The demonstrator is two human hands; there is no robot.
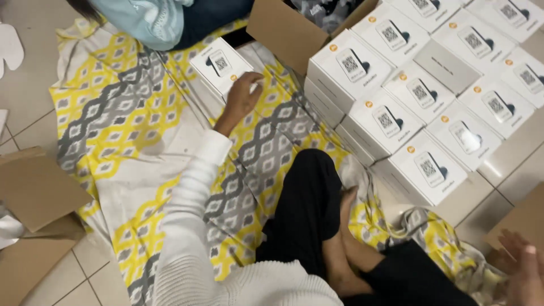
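Spreading under everything, a yellow, grey and white patterned cloth (130,130) covers the tiled floor (34,96), and the person sits cross-legged on it in black trousers. Off to the right of the reaching arm stands a stacked block of white cartons (430,96), each square-topped with a small orange dot and a dark device picture with a square code on the lid (one lid in the block is plain grey). An open brown cardboard box (294,31) sits just beyond that block, and flattened brown cardboard (34,192) lies well away to the left.

Smallest is the single white carton (218,68), lying apart from the block on the cloth, directly under the left hand (241,96). That hand, in a white knit sleeve, rests its curled fingers over the carton's near right corner, touching it; I cannot tell whether it truly clasps the carton. The right hand (518,266) hovers at the lower right edge, fingers spread and holding nothing, near another brown flap.

The step in hand looks like taking hold of the lone carton; closing a firm hold around its edges seems called for. Another person's blue sleeve (147,20) is just beyond it.
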